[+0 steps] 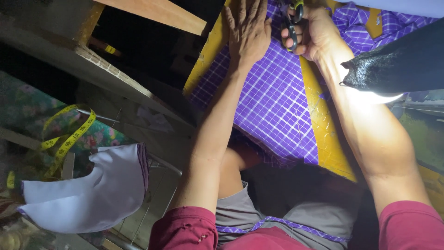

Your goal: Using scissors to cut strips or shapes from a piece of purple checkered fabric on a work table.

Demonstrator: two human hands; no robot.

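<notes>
A purple checked cloth (273, 97) lies spread across a yellow tabletop (326, 134), its near edge hanging over toward the person's lap. The left hand (247, 30) presses flat on the cloth with fingers together, just beside the right hand (314, 32), which is closed around the handles of dark scissors (290, 23) at the cloth's far end. Off to the left, a white cut fabric piece (88, 194) rests below a yellow measuring tape (64, 136).
</notes>
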